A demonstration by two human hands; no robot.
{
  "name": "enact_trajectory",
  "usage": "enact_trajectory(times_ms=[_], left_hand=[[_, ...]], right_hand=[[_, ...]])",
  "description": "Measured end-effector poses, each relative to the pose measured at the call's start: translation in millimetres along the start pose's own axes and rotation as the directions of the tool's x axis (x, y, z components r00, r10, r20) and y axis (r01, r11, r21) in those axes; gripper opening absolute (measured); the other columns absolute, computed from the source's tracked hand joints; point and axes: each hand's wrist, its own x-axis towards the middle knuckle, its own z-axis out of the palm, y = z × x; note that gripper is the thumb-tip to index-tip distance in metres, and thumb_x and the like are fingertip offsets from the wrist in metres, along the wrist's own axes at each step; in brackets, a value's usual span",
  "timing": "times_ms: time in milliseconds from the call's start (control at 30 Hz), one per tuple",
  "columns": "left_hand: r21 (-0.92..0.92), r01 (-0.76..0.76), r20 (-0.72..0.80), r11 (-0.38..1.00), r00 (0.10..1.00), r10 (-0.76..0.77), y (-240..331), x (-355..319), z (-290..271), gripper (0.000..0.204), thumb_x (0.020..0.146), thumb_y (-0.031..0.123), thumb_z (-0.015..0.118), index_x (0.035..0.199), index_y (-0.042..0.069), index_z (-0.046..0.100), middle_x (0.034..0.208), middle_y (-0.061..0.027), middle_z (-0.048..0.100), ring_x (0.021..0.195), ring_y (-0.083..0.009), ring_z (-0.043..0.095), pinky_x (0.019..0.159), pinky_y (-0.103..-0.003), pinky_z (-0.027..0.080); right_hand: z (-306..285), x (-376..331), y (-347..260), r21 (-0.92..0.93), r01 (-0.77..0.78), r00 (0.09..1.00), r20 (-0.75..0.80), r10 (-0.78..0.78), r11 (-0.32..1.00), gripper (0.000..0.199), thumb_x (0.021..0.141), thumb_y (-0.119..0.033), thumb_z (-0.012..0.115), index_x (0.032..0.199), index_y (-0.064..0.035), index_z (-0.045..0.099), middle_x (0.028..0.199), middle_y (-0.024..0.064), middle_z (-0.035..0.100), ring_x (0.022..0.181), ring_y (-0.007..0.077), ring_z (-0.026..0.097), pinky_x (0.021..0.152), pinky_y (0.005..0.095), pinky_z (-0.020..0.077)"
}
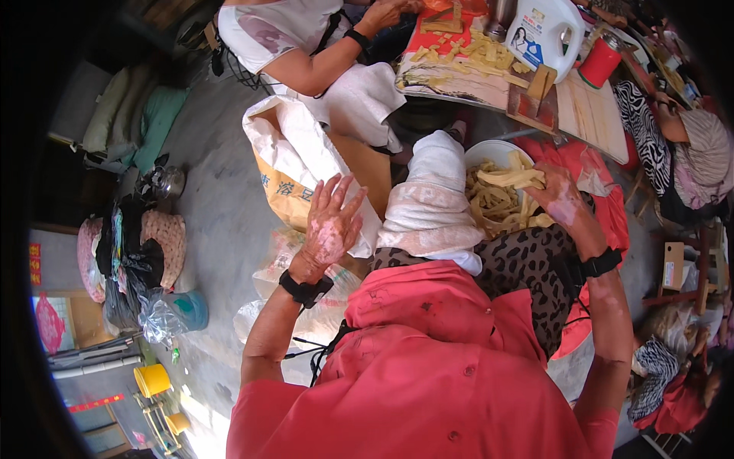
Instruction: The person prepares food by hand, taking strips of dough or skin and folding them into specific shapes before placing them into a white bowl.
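Note:
My left hand (334,226) is raised with its fingers spread, holding nothing, beside the open mouth of a white-lined paper sack (287,141). Pale yellow flat strips (511,179) are gripped in my right hand (562,197), above a white bucket (495,145). More strips (493,203) of the same kind fill that bucket, and what they are made of I cannot tell. Between my hands a white and pinkish towel (428,203) is wrapped around something upright on my lap; what is inside is hidden.
Ahead, a low table (466,88) bears yellow pieces, wooden blocks, a white jug (547,34) and a red canister (602,60). A person (306,61) sits across from me; others sit at right. Red plastic sheeting (608,214) hangs beside the bucket. Bags (134,260) stand at left.

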Motion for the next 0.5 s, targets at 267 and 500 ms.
enact_trajectory(times_ms=[267, 500], left_hand=[[-0.107, 0.057, 0.454, 0.993, 0.891, -0.002, -101, -86, 109, 0.04, 0.079, 0.017, 0.061, 0.111, -0.007, 0.053, 0.105, -0.0254, 0.058, 0.103, -0.0395, 0.053, 0.089, -0.044, 0.042], [-0.591, 0.057, 0.082, 0.805, 0.997, -0.01, 39, 63, 21, 0.008, 0.082, 0.001, 0.056, 0.089, -0.002, 0.059, 0.081, -0.019, 0.06, 0.076, -0.0361, 0.059, 0.066, -0.039, 0.048]], right_hand=[[-2, 6, 15, 0.166, 0.041, 0.999, -0.035, -0.036, 0.985, 0.034, 0.078, -0.023, 0.065, 0.098, 0.0039, 0.06, 0.085, 0.0231, 0.063, 0.079, 0.0327, 0.062, 0.07, 0.0376, 0.047], [-11, 17, 24, 0.202, 0.076, 0.991, -0.122, -0.052, 0.976, 0.032, 0.081, -0.027, 0.063, 0.093, 0.0027, 0.062, 0.072, 0.0227, 0.059, 0.063, 0.0306, 0.055, 0.061, 0.0386, 0.0448]])
